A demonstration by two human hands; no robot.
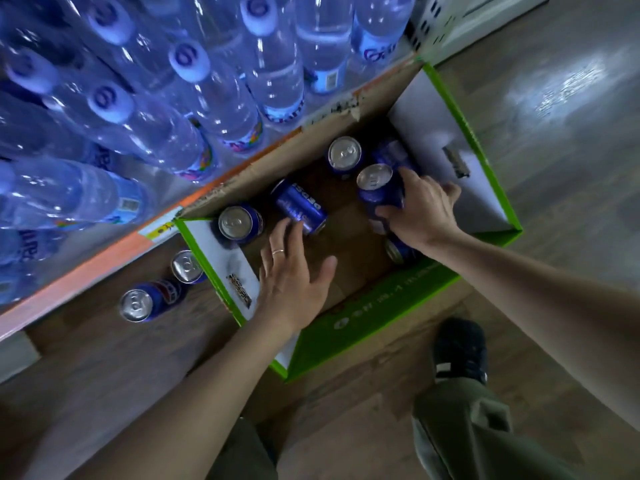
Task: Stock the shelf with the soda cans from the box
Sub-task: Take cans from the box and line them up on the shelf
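Note:
An open green cardboard box (377, 323) sits on the floor with several blue soda cans inside. My right hand (422, 209) grips an upright blue can (377, 188) near the box's right side. My left hand (294, 275) reaches in with spread fingers, its fingertips touching a can lying on its side (299, 206). Other upright cans stand at the back (344, 155) and at the left inside corner (239, 223). One more can (398, 251) shows partly under my right wrist. Two cans (187, 266) (143, 301) stand on the low wooden shelf to the left of the box.
Rows of clear water bottles (194, 109) fill the shelf level above, behind an orange shelf edge (104, 251). My shoe (459, 351) and trouser leg stand on the wooden floor right of the box's front. A white perforated shelf upright (433, 19) stands at the top right.

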